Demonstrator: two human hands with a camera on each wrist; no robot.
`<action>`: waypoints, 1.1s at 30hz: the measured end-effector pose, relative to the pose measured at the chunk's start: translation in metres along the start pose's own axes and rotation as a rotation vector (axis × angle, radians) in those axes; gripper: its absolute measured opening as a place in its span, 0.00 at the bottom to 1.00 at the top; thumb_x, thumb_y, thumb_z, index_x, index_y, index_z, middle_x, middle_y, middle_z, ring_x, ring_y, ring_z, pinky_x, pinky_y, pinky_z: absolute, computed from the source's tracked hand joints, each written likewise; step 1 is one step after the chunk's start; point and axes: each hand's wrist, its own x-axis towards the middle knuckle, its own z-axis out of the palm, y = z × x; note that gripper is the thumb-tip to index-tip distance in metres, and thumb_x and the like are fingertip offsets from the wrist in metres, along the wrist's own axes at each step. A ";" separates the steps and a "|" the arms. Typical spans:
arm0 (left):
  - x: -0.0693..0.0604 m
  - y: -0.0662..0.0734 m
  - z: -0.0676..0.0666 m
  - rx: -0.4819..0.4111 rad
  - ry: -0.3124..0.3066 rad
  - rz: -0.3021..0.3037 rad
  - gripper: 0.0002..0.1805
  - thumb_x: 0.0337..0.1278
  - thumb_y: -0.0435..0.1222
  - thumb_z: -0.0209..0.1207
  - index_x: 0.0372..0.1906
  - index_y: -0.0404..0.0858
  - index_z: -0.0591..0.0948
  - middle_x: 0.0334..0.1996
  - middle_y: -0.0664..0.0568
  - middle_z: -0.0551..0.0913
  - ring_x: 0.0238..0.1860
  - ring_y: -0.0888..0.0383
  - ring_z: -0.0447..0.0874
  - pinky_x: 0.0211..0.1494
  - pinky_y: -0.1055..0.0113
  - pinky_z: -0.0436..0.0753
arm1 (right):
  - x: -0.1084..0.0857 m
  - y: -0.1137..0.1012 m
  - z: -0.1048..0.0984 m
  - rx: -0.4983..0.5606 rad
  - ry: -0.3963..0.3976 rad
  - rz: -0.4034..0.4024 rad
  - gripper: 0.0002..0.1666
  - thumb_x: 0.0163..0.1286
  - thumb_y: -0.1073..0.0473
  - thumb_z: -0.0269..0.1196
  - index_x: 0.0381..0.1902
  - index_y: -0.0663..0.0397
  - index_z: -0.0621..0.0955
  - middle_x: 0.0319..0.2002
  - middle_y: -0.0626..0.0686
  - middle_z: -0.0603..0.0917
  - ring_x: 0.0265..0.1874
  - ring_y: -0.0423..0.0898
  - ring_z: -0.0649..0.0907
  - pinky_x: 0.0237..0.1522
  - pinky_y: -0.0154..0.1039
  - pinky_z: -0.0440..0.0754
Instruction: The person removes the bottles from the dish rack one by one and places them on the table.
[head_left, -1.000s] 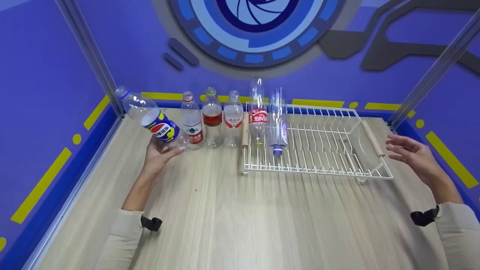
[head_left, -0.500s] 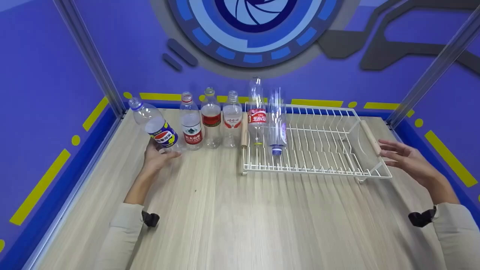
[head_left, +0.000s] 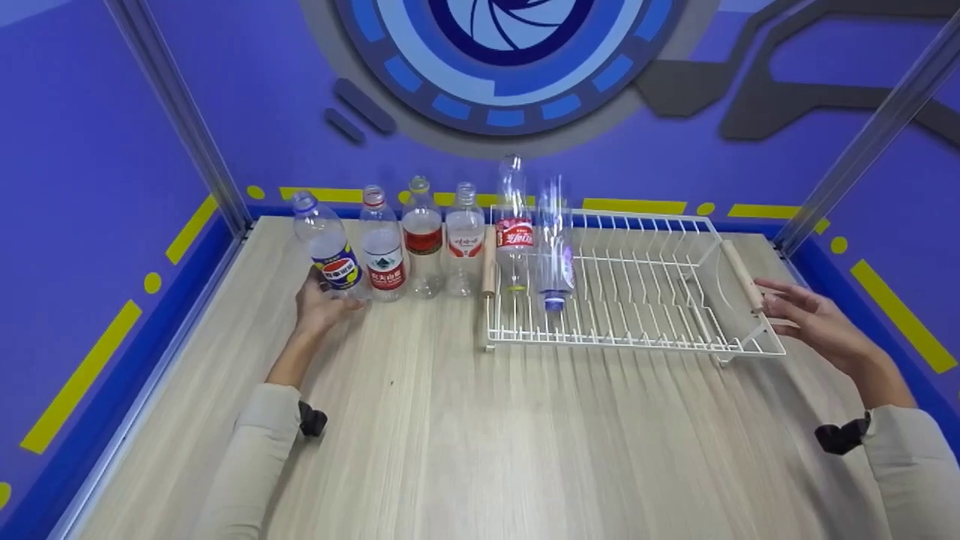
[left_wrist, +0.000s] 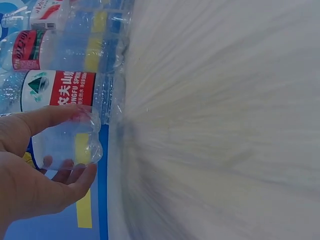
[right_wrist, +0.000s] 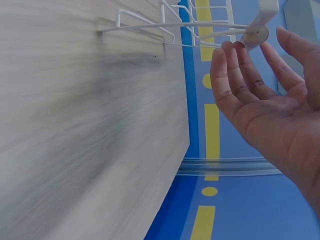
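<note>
My left hand [head_left: 318, 303] grips the lower part of a clear bottle with a blue label [head_left: 339, 268], which leans slightly left beside a bottle with a red and white label [head_left: 385, 270]. In the left wrist view, the thumb and fingers of my left hand [left_wrist: 47, 160] are around the bottle's base [left_wrist: 65, 145], just above the table. My right hand [head_left: 821, 326] is at the rack's right wooden handle [head_left: 742, 276]. In the right wrist view, the fingers of my right hand [right_wrist: 270, 95] are loosely bent, fingertips at the handle's end [right_wrist: 256, 35].
A bottle with a dark red label [head_left: 424, 241] and one with a white and red label [head_left: 465, 241] stand left of the white wire rack [head_left: 637, 345]. The rack holds a red-labelled bottle [head_left: 515, 232] and an upside-down bottle with a purple cap [head_left: 554, 302]. Blue walls [head_left: 247, 90] enclose the table.
The blue-labelled bottle has moved right and down in my left hand and tilts less, closer to the standing bottles. My right hand has moved left to the rack's handle.
</note>
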 end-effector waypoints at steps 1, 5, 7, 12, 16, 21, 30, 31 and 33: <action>0.002 0.000 0.001 0.008 0.003 0.003 0.54 0.43 0.20 0.69 0.79 0.33 0.56 0.72 0.33 0.69 0.73 0.38 0.67 0.78 0.49 0.67 | 0.000 0.000 0.000 0.021 -0.006 -0.006 0.28 0.83 0.63 0.48 0.78 0.52 0.65 0.56 0.39 0.81 0.51 0.33 0.83 0.50 0.26 0.83; 0.010 -0.004 0.004 0.034 0.018 -0.002 0.52 0.43 0.19 0.69 0.77 0.33 0.58 0.73 0.34 0.68 0.75 0.39 0.66 0.80 0.49 0.64 | 0.001 0.000 0.001 0.029 -0.021 -0.015 0.29 0.83 0.63 0.47 0.79 0.52 0.63 0.57 0.39 0.81 0.51 0.33 0.83 0.50 0.26 0.83; 0.013 -0.006 0.006 0.045 0.017 -0.004 0.51 0.44 0.19 0.68 0.77 0.32 0.58 0.73 0.34 0.68 0.75 0.39 0.65 0.80 0.49 0.64 | 0.001 0.001 0.001 0.020 -0.023 -0.016 0.30 0.84 0.63 0.47 0.79 0.52 0.62 0.58 0.38 0.80 0.51 0.33 0.84 0.50 0.26 0.83; 0.020 -0.008 0.008 0.083 -0.001 0.011 0.49 0.43 0.19 0.66 0.75 0.29 0.59 0.72 0.31 0.69 0.74 0.38 0.65 0.81 0.49 0.62 | 0.002 0.002 0.001 0.053 -0.024 -0.018 0.31 0.84 0.62 0.47 0.81 0.51 0.59 0.57 0.39 0.82 0.51 0.34 0.85 0.50 0.27 0.83; 0.024 -0.009 0.007 0.110 -0.045 -0.004 0.51 0.44 0.20 0.66 0.77 0.30 0.56 0.74 0.31 0.65 0.77 0.38 0.61 0.83 0.50 0.58 | 0.002 0.003 0.002 0.070 -0.024 -0.004 0.31 0.84 0.61 0.47 0.81 0.49 0.59 0.55 0.40 0.84 0.50 0.35 0.86 0.50 0.28 0.84; 0.026 -0.008 0.003 0.133 -0.108 -0.041 0.56 0.47 0.20 0.65 0.81 0.34 0.47 0.78 0.33 0.58 0.80 0.38 0.55 0.83 0.49 0.55 | 0.000 0.004 0.003 0.088 -0.026 -0.005 0.31 0.84 0.62 0.46 0.81 0.49 0.59 0.55 0.40 0.86 0.51 0.35 0.86 0.51 0.28 0.84; 0.027 -0.012 0.000 0.136 -0.104 0.027 0.52 0.47 0.22 0.67 0.78 0.29 0.53 0.75 0.30 0.64 0.77 0.36 0.61 0.82 0.48 0.59 | -0.001 0.005 0.005 0.099 -0.014 -0.005 0.31 0.84 0.63 0.46 0.81 0.49 0.60 0.53 0.42 0.87 0.49 0.35 0.87 0.50 0.28 0.84; 0.026 -0.012 0.000 0.136 -0.102 0.036 0.51 0.47 0.22 0.67 0.77 0.29 0.54 0.74 0.29 0.65 0.76 0.36 0.62 0.82 0.48 0.60 | -0.001 0.005 0.006 0.098 -0.013 -0.001 0.31 0.84 0.63 0.47 0.81 0.48 0.60 0.54 0.42 0.87 0.49 0.35 0.87 0.50 0.28 0.84; 0.025 -0.013 -0.002 0.137 -0.101 0.052 0.49 0.48 0.23 0.68 0.76 0.28 0.55 0.72 0.28 0.66 0.75 0.35 0.64 0.81 0.48 0.61 | -0.002 0.005 0.006 0.098 -0.015 0.005 0.31 0.84 0.62 0.47 0.81 0.48 0.60 0.54 0.41 0.87 0.49 0.35 0.87 0.50 0.28 0.84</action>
